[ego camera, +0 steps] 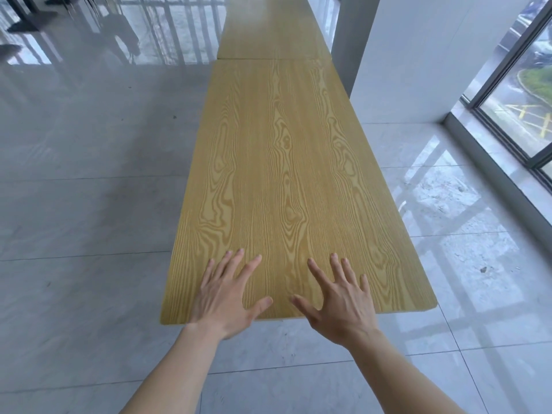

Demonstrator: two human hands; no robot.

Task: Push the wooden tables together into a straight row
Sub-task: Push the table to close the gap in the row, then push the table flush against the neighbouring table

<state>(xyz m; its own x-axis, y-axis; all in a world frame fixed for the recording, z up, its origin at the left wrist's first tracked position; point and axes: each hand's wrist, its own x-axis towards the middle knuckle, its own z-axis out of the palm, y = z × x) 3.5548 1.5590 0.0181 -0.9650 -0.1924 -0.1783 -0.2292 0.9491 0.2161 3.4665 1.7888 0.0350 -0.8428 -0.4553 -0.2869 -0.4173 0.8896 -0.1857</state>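
Observation:
A long yellow wood-grain table point(280, 162) stretches away from me. Its far end meets a second wooden table point(273, 28), and only a thin seam shows between them; the near top sits slightly to the left of the far one. My left hand point(230, 294) lies flat over the near end of the top, fingers spread. My right hand point(340, 303) is beside it, also flat with fingers apart, the palm over the near edge. Neither hand holds anything.
A white pillar point(418, 49) stands close to the right side of the tables. Glass windows point(519, 94) run along the right wall. Glossy grey floor tiles point(89, 204) surround the table. Dark furniture legs point(30, 16) show at the far left.

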